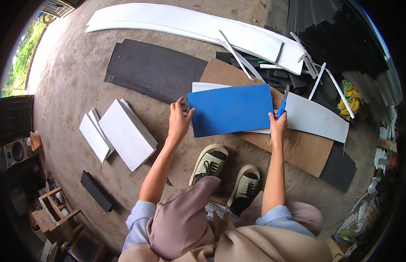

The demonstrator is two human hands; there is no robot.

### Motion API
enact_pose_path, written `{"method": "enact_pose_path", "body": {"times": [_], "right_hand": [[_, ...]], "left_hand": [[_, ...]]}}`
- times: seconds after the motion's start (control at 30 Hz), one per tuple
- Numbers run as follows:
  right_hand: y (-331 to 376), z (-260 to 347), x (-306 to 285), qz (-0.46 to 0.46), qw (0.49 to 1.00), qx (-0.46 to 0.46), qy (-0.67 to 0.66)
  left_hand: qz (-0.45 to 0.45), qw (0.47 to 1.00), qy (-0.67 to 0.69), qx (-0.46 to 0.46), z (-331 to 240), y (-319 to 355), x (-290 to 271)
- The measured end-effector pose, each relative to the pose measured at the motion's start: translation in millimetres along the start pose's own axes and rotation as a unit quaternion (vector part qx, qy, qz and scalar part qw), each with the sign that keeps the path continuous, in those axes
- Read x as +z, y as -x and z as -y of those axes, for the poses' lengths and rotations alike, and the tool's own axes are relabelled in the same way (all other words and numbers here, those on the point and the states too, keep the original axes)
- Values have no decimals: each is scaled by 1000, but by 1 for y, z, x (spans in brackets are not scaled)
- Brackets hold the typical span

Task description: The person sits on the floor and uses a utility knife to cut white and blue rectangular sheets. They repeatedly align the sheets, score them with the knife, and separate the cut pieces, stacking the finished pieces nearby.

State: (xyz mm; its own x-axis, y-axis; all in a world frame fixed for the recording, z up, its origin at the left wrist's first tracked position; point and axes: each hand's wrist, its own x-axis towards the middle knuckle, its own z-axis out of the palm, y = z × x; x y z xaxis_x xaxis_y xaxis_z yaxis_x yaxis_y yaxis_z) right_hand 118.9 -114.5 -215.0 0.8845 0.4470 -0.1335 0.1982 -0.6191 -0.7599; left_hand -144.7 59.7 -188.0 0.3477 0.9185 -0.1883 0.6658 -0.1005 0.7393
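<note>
A flat blue rectangular sheet (231, 110) is in front of me, above a white sheet and a brown board. My left hand (179, 120) is at its left edge, thumb against the sheet and fingers curled near the upper corner. A small greyish bit shows by those fingertips; I cannot make out what it is. In my right hand (278, 124) is a blue-handled utility knife (282, 108), blade pointing away from me. The right thumb lies at the sheet's right edge. Beneath are the brown board (305, 150) and a pale grey-white sheet (316, 118).
Two stacks of white panels, a larger (126, 135) and a smaller (96, 135), lie at left. A dark sheet (155, 67) and long white sheets (181, 22) lie beyond. White offcut strips (336, 89) clutter the right. A black strip (96, 191) is near wooden frames (58, 207).
</note>
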Motion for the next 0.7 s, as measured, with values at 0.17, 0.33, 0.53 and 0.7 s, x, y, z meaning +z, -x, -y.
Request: {"method": "enact_pose_path", "body": {"times": [0.17,0.33,0.53,0.7], "right_hand": [[16,-7,-5,-27,1000,6,-14],[78,-8,-7,-36,997,66,4],[67,-15,-9,-59,989,94,-102],[43,-24,-9,-61,992,56,-90]], "left_hand": [[18,999,-10,39,-2,11,5],[10,998,-47,41,1,21,-11],[22,998,9,50,-7,7,0],[25,998,0,60,-12,-5,8]]}}
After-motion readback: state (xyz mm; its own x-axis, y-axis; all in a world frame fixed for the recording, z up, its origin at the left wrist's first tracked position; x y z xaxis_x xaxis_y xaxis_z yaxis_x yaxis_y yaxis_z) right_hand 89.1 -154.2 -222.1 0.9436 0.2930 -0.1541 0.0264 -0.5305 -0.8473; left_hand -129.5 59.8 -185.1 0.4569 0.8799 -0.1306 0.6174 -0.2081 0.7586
